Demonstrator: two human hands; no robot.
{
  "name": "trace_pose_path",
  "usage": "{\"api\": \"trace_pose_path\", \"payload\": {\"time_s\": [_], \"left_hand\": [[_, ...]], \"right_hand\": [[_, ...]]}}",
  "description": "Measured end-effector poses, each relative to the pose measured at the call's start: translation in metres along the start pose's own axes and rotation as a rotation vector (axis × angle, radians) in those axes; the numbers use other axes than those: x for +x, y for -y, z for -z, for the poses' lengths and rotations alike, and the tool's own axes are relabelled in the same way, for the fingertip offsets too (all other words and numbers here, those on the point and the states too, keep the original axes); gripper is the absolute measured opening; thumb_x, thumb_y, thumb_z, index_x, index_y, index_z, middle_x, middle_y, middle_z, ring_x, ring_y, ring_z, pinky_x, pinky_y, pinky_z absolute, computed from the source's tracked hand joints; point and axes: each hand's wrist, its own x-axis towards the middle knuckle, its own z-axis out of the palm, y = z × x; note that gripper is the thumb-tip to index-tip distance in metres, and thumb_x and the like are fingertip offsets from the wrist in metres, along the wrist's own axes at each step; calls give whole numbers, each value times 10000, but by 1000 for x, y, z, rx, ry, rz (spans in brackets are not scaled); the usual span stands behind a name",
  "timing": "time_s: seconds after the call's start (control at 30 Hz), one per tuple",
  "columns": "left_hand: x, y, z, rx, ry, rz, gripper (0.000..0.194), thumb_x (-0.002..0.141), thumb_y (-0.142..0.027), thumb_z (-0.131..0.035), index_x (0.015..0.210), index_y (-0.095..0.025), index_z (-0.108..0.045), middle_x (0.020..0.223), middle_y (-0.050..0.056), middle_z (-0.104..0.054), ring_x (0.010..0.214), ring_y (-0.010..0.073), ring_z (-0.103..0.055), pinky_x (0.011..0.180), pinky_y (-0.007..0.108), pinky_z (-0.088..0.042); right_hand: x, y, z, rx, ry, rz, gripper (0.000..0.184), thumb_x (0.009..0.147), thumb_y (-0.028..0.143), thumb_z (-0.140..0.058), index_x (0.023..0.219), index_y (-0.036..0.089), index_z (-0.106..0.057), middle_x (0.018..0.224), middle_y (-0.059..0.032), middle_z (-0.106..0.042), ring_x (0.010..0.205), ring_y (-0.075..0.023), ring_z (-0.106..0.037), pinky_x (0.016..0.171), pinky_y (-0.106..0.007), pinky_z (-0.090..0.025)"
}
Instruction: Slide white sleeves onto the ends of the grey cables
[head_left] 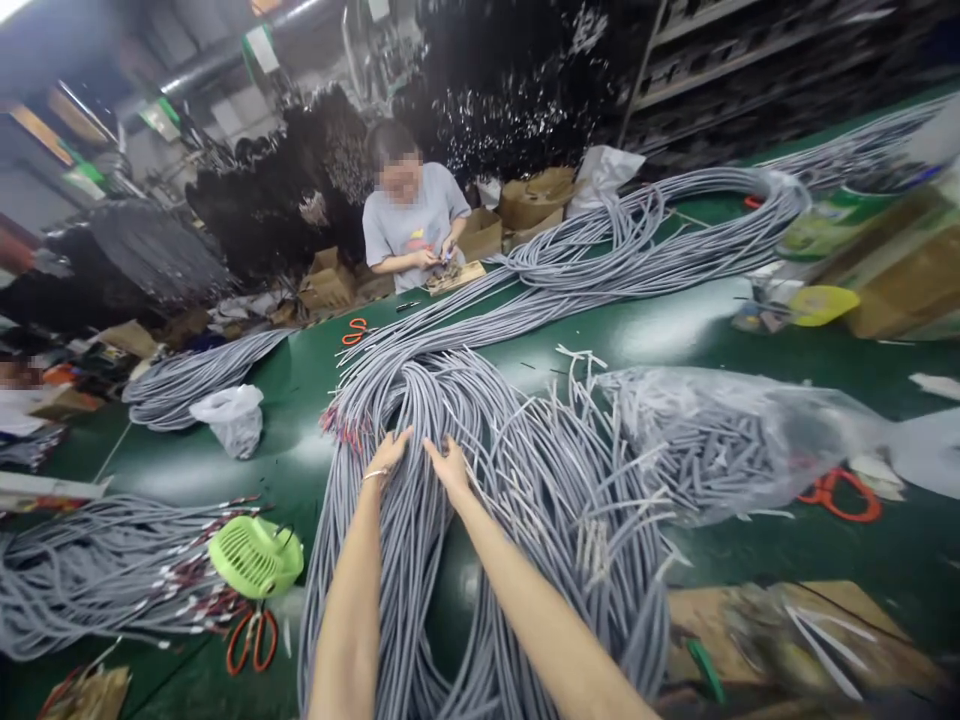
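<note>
A large pile of grey cables (397, 590) runs down the middle of the green table toward me, looped at its far end. My left hand (386, 456) grips the left side of the cable bundle, thumb on top and the other fingers partly hidden among the strands. Close by on the right, my right hand (448, 468) holds the same bundle, its thumb lying over the cables. Stripped ends with red and white wires (346, 430) stick out just beyond my left hand. To the right of my right hand, many cable ends with pale tips (525, 480) fan out.
Across the green table (315, 375) a co-worker (416, 220) handles small parts. Left are a green fan (255, 556), orange-handled scissors (253, 640) and more cables (90, 570). Right lie a plastic bag of short grey pieces (705, 445), scissors (847, 495) and a wooden board (862, 620).
</note>
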Motion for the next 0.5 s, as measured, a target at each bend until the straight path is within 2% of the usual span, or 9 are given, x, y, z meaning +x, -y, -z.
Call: {"api": "trace_pose_path", "payload": {"time_s": [0.1, 0.2, 0.3, 0.4, 0.5], "left_hand": [[5, 5, -3, 13, 126, 146, 352, 752, -416, -629, 819, -75, -685, 984, 198, -696, 1084, 331, -592, 1035, 428, -354], [0, 2, 7, -12, 190, 203, 394, 776, -455, -568, 890, -98, -691, 908, 139, -721, 1021, 291, -630, 992, 397, -413], [-7, -7, 28, -150, 234, 261, 444, 768, -484, -535, 971, -119, -683, 925, 97, -725, 1007, 262, -638, 955, 370, -453], [-14, -16, 44, -221, 221, 298, 498, 733, -517, -551, 988, -109, -679, 939, 95, -722, 1007, 280, -636, 941, 387, -467], [-21, -20, 47, -186, 134, 255, 509, 727, -514, -570, 1007, -102, -674, 954, 103, -718, 1043, 287, -619, 977, 401, -438]], "right_hand": [[3, 2, 4, 41, 41, -9, 607, 718, 560, -552, 1131, 118, -596, 1019, -159, -651, 928, -269, -629, 852, -404, -488], [0, 6, 9, 93, 41, 26, 555, 708, 570, -569, 1057, 144, -642, 1028, -132, -653, 985, -255, -606, 893, -378, -466], [-2, 10, 8, 219, 0, 27, 592, 779, 563, -493, 1214, 165, -551, 1147, -112, -614, 1082, -220, -564, 934, -349, -444], [-6, 9, 0, 354, -27, -65, 607, 873, 544, -344, 1344, 167, -407, 1209, -112, -589, 1100, -193, -562, 910, -328, -463], [-10, 3, -4, 341, -20, -116, 603, 883, 565, -306, 1309, 161, -447, 1135, -115, -625, 1069, -206, -579, 877, -335, -482]]}}
